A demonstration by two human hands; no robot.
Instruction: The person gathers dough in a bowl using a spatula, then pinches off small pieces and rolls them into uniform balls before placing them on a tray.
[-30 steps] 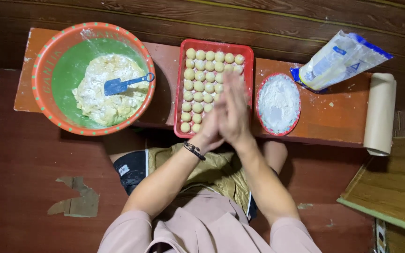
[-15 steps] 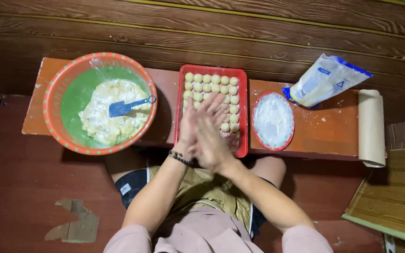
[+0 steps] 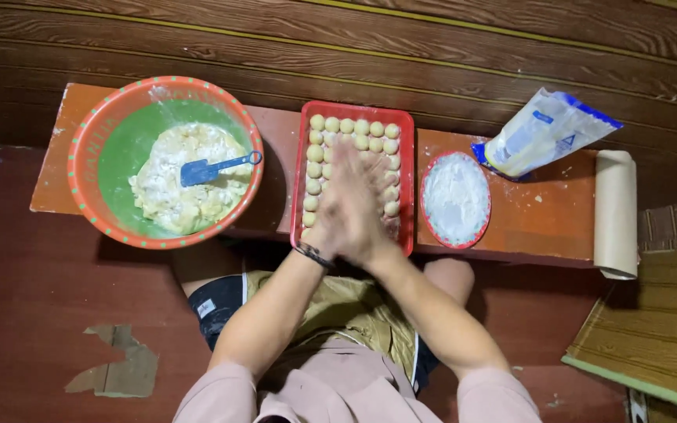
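Dough, if any is held, is hidden between the two palms, which are pressed flat together and blurred over the near half of the red rectangular plastic tray (image 3: pixel 301 168); whether a piece is trapped there cannot be told. Nearest the body, bent knees and a pale pink top are seen, and both forearms are angled up and inward to one meeting point. The left hand (image 3: pixel 331 215), with a dark band at its wrist, is laid against the right hand (image 3: pixel 366 207), fingers (image 3: pixel 346 157) stretched straight and closed side by side, pointing away from the body along the tray's long axis. Neither hand is nearer; they are matched. Just beyond and beside the fingertips, rows of small pale dough balls (image 3: pixel 358 127) are lined up on the tray. On the low red-brown wooden worktop (image 3: pixel 542 219), a round red-rimmed plate of white flour (image 3: pixel 455 198) is set just right of the tray. Left of it, a large orange bowl with a green inside (image 3: pixel 99 137) is filled with pale dough and a blue spatula (image 3: pixel 213 168). Farther right, a white and blue flour bag (image 3: pixel 546 133) and a paper roll (image 3: pixel 615 211) are seen.
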